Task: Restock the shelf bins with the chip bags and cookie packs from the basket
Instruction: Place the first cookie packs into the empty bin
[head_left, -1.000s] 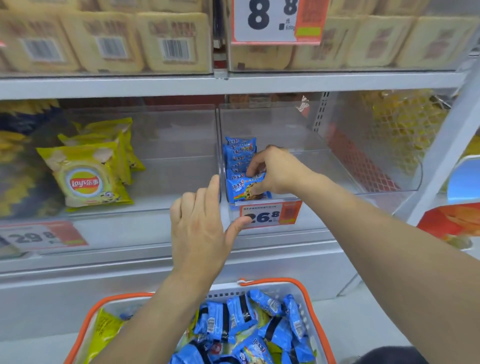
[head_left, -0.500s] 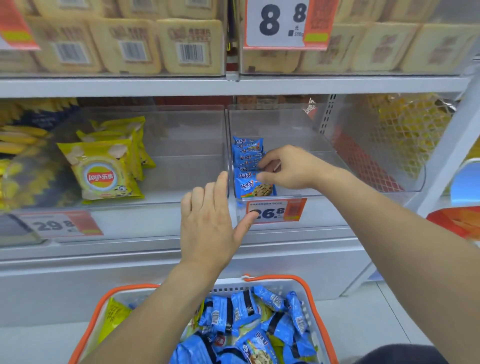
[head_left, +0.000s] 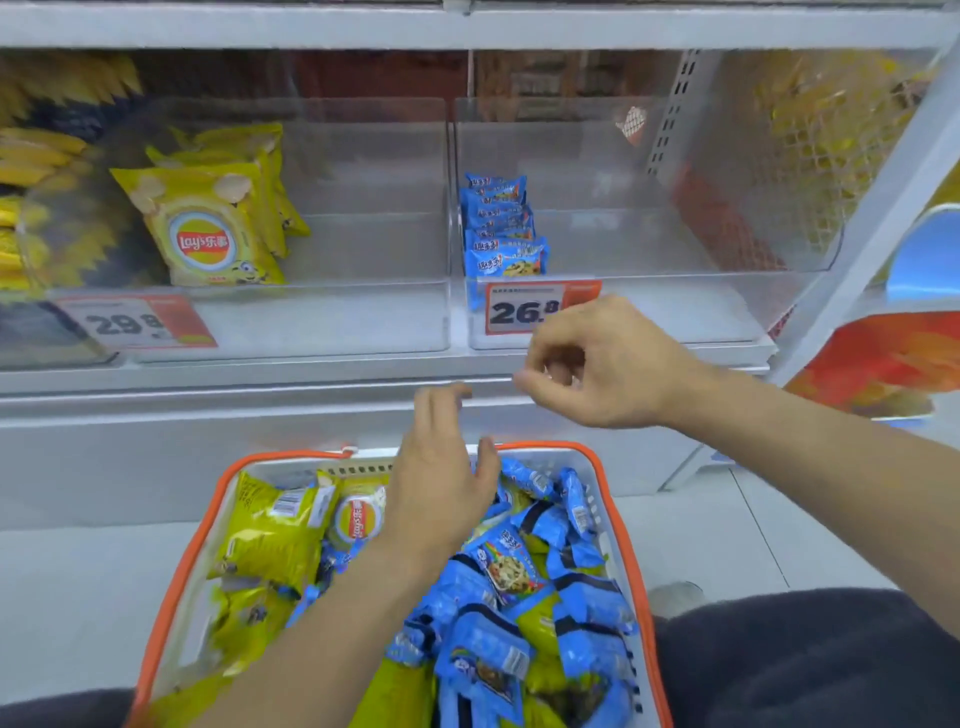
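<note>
A white basket with an orange rim (head_left: 208, 519) sits below me, full of yellow chip bags (head_left: 270, 535) and blue cookie packs (head_left: 509, 566). My left hand (head_left: 441, 478) hovers over the basket's far edge with fingers relaxed and holding nothing. My right hand (head_left: 597, 364) hangs in front of the shelf edge, fingers loosely curled, empty. A row of blue cookie packs (head_left: 501, 234) stands at the left side of the right clear bin (head_left: 675, 291). Yellow chip bags (head_left: 213, 228) stand in the left clear bin (head_left: 363, 312).
Price tags reading 29.8 (head_left: 135, 325) and 26.8 (head_left: 524, 312) hang on the bin fronts. A white shelf post (head_left: 857, 249) slants down at the right. My dark-clad knees (head_left: 810, 660) flank the basket. Light floor (head_left: 78, 582) lies on the left.
My right hand has let go of the front cookie pack and drawn back out of the bin. My left hand dropped from the shelf edge toward the basket. The view tilted down.
</note>
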